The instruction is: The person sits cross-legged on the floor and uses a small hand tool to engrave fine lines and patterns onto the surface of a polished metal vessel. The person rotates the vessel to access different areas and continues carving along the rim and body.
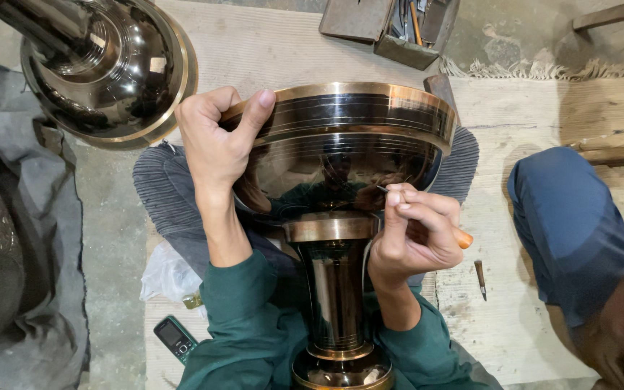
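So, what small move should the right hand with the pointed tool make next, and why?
Probably press the tool tip lightly onto the vase bowl: the right hand holds it like a pen at the dark surface, and the left hand already grips the rim.

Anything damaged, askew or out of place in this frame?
Nothing looks damaged. The dark polished metal vessel lies tipped on its side, but the left hand grips its rim while the right hand holds a pointed tool to its bowl. A loose small tool and a phone lie nearby.
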